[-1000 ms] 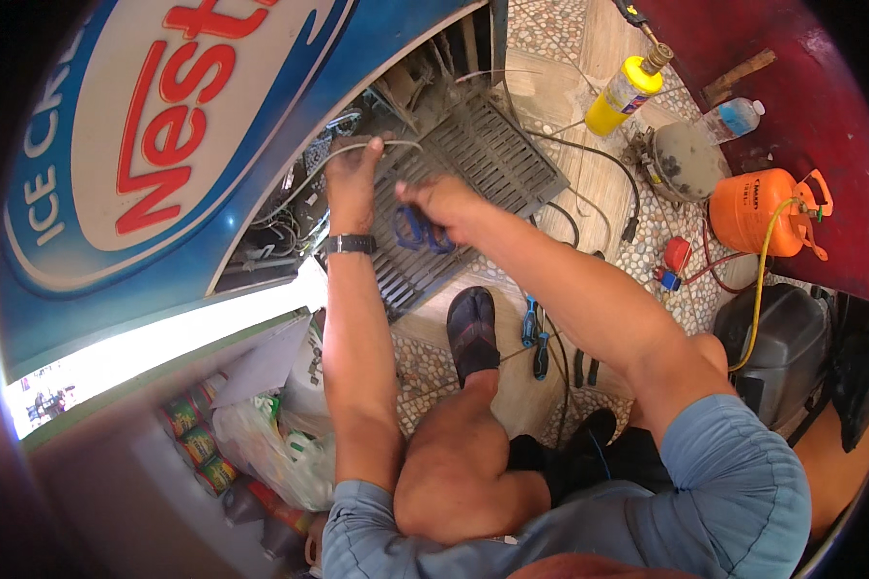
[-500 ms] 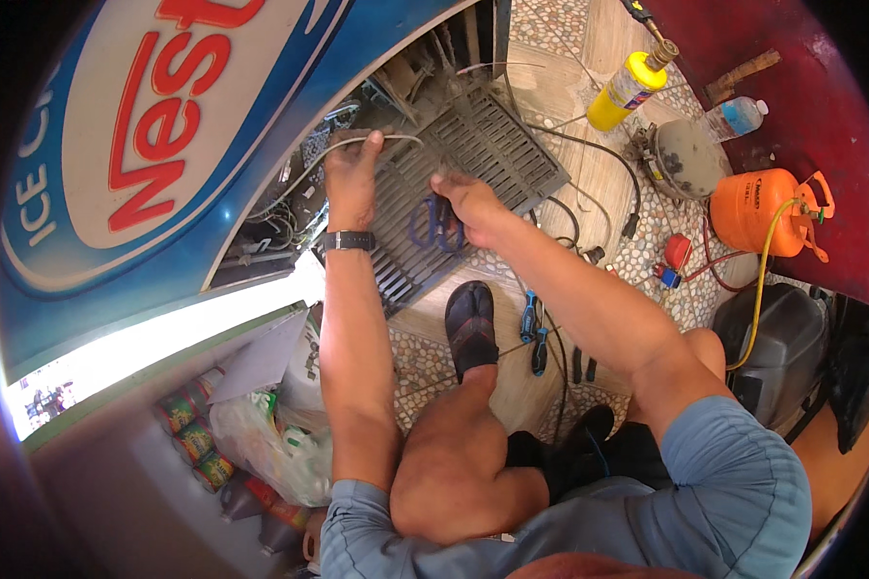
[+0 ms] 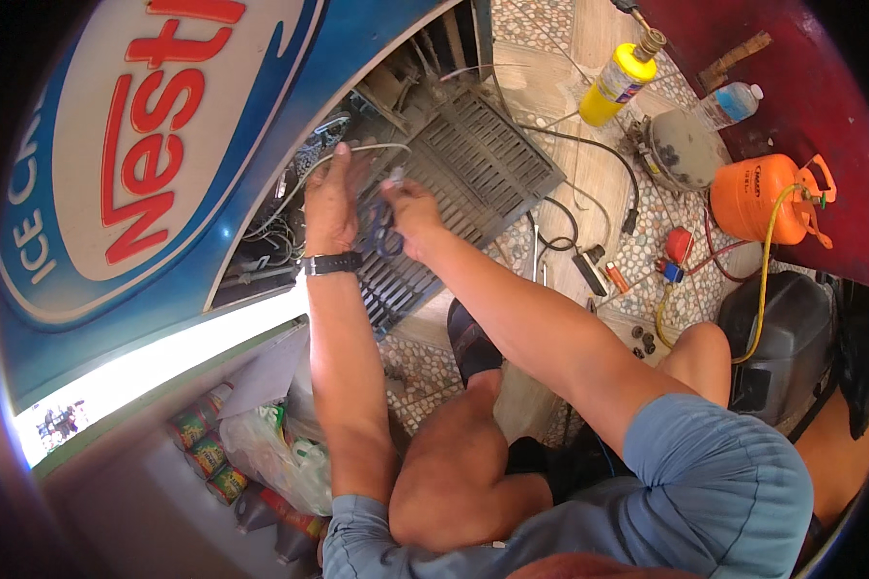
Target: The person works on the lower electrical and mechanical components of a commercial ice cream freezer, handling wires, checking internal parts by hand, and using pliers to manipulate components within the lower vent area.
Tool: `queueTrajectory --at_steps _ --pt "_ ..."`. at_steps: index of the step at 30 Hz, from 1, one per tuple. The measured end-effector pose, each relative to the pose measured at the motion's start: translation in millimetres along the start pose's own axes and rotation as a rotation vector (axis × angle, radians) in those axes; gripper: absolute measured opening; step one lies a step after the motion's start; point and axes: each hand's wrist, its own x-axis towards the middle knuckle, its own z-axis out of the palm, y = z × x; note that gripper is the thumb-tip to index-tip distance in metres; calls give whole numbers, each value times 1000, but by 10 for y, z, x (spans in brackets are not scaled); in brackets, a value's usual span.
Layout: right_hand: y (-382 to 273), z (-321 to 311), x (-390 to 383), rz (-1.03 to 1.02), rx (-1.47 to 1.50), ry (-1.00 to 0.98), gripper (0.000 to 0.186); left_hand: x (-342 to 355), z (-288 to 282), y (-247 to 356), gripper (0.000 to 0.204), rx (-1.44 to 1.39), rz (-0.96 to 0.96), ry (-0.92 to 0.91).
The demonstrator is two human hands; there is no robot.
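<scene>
A thin grey cable (image 3: 381,148) arches out of the open compartment of a blue and white freezer cabinet (image 3: 251,183). My left hand (image 3: 330,214), with a dark band at the wrist, pinches this cable at thumb height; its other fingers are partly blurred. Close to its right, my right hand (image 3: 413,217) is closed around what look like dark blue-handled scissors (image 3: 386,238), the loops hanging below the fingers. A small whitish bit (image 3: 397,175) shows at the right fingertips; I cannot tell what it is. Beneath both hands lies a dusty dark slatted grille (image 3: 483,145).
A yellow gas cylinder with a torch head (image 3: 616,89), a plastic bottle (image 3: 729,106), a round compressor (image 3: 684,154) and an orange refrigerant tank (image 3: 758,200) stand at right. Black cords cross the floor. Bags and cans (image 3: 203,454) sit at lower left.
My right hand has moved left, toward my left hand, carrying the scissors. The left hand has shifted slightly left and down, still at the cable.
</scene>
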Motion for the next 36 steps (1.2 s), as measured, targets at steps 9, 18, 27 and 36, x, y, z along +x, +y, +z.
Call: queueTrajectory --at_steps 9,18,27,36 --pt "-418 -773 80 -489 -1285 -125 33 0 84 -27 33 81 89 108" --pt "-752 -1132 423 -908 -1868 -629 38 35 215 -83 32 118 137 111" --pt "-681 -856 130 -921 -1783 -631 33 79 132 -128 33 198 149 134" --pt "-1055 -170 -252 248 -423 -241 23 98 -63 -8 35 153 121 -22"
